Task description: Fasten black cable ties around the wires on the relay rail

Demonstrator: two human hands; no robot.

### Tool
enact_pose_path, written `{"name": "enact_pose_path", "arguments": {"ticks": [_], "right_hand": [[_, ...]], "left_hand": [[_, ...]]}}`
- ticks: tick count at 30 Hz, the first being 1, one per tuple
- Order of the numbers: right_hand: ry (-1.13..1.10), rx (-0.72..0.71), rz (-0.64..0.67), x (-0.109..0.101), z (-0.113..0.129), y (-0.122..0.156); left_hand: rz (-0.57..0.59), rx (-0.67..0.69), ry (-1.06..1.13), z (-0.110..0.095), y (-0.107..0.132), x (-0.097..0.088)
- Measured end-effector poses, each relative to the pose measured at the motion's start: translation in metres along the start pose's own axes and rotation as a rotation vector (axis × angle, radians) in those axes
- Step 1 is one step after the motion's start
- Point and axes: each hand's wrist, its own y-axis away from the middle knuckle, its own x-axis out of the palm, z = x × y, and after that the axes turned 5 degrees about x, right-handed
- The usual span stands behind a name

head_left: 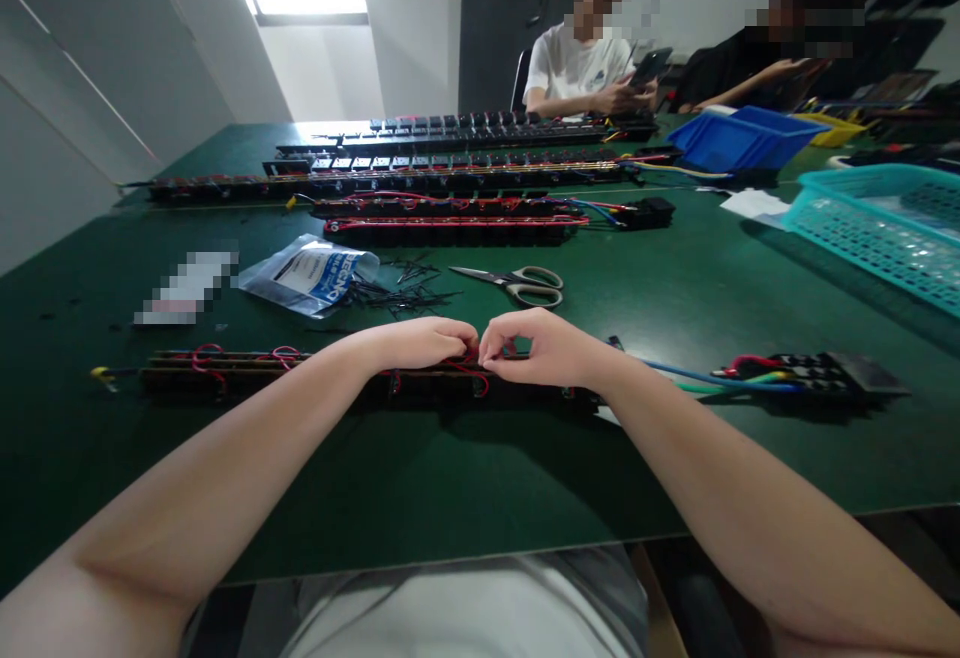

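A long black strip assembly (255,375) with red wires along its top lies across the green table in front of me. My left hand (441,342) rests over its middle with the fingers curled together. Facing it, my right hand (536,348) pinches thumb and forefinger close to the left fingertips. A red wire (466,370) shows just under both hands. Whatever sits between the fingers is too small and hidden to name. Blue, green and yellow wires run from the strip's right end to a black block (817,374).
Behind the hands lie scissors (517,283), a clear bag (300,273) and thin black ties (401,288). More wired strips (457,228) stretch across the table (420,508). At right are a teal basket (862,238) and blue bin (742,143). Two people sit opposite.
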Motion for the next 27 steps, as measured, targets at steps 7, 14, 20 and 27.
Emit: {"name": "enact_pose_path", "arguments": {"ticks": [7,14,20,27], "right_hand": [[-0.104,-0.008,-0.056,0.0023,0.0021,0.0001],[-0.193,0.01,-0.331,-0.0004,-0.001,-0.0009],[-0.134,-0.029,-0.346,-0.0006,0.0016,0.0009],[-0.052,-0.058,-0.397,-0.0026,0.0046,0.0022]], "left_hand": [[-0.039,-0.028,0.074,0.0058,-0.002,0.0021],[-0.066,-0.038,0.08,0.0053,-0.0007,0.0019],[-0.068,-0.033,0.073,0.0052,-0.0011,0.0015],[-0.073,-0.015,0.068,0.005,-0.0001,0.0019]]}}
